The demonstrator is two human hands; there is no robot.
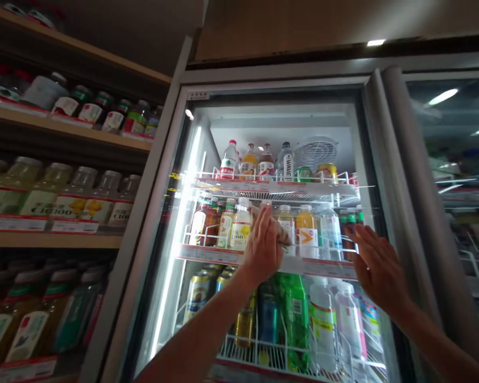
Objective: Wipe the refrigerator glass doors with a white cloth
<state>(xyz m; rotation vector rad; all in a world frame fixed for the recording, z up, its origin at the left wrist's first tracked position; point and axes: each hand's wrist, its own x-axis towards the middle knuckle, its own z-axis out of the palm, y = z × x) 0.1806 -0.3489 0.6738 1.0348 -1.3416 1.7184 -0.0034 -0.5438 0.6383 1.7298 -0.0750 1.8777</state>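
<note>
My left hand (pixel 263 244) is raised in front of the closed glass door (pixel 323 117) of a lit drinks fridge. Its fingers are pressed onto a crumpled, greyish-brown cloth (pixel 281 234), which appears to lie against the glass at the height of the middle shelf. Part of the cloth is hidden behind the fingers. Further right, my right hand (pixel 377 263) is held up near the door's right side, fingers stretched out and holding nothing. Whether its fingertips touch the glass I cannot tell.
Behind the glass, several bottles and cans stand on wire shelves, among them a green bottle (pixel 296 314). A thick grey door handle (pixel 399 138) runs down the right. Wooden shelves (pixel 56 236) of bottles stand left; another glass-door fridge (pixel 459 154) is right.
</note>
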